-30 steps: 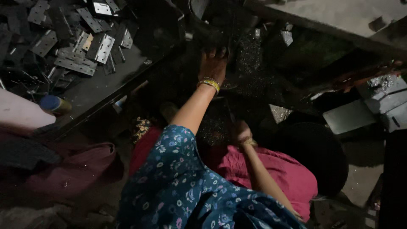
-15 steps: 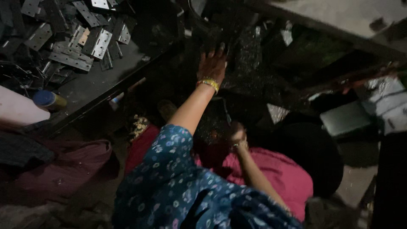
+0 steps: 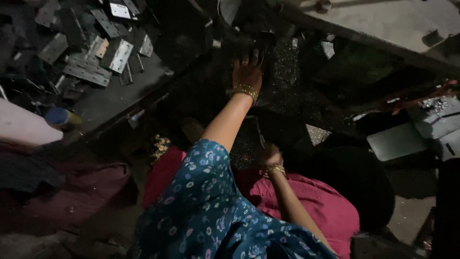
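Note:
My left hand (image 3: 247, 72), with gold bangles at the wrist, reaches forward out of a blue flowered sleeve. Its fingers lie spread on a dark metal part (image 3: 261, 45) of a machine, and the gloom hides whether they grip it. My right hand (image 3: 270, 156), also bangled, sits low near my pink-clad lap (image 3: 326, 211). It is curled beside a thin dark rod (image 3: 258, 134); whether it holds the rod is too dark to tell.
A pile of flat metal hinge plates (image 3: 103, 55) covers a dark bench at the upper left, with a blue-capped bottle (image 3: 62, 117) near its edge. A pale slab (image 3: 393, 21) runs across the upper right. Grey blocks (image 3: 438, 127) and a flat grey plate (image 3: 395, 141) lie at right.
The view has tilted slightly, so the hinge plates sit higher in frame. My left hand stays on the dark part, and my right hand has barely moved.

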Motion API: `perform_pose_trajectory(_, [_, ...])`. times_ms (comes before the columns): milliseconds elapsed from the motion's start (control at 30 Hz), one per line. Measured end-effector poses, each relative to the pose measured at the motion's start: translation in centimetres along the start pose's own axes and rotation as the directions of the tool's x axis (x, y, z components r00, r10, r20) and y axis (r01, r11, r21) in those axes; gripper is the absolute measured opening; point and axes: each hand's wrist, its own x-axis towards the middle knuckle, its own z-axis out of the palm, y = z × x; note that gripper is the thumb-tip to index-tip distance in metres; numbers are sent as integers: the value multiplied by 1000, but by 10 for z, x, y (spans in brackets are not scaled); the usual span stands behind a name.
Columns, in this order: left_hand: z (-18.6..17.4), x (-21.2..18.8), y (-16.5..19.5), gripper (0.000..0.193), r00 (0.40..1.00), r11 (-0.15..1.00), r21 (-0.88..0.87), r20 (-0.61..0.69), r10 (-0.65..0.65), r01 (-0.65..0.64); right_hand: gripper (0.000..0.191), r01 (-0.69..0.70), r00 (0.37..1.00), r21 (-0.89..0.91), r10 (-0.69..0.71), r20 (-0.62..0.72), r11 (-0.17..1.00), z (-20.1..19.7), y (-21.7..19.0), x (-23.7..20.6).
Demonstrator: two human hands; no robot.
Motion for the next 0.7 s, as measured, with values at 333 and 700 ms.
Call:
perform_pose_trajectory(333, [1,12,4,37,997,990,140,80,2,-13,40,-98,989,-113,109,96,989,-13,-2,2])
perform_pose_trajectory(700, [-5,15,2,44,989,993,20,-93,119,-118,44,-17,999,187,23,-28,982,-35,-5,20])
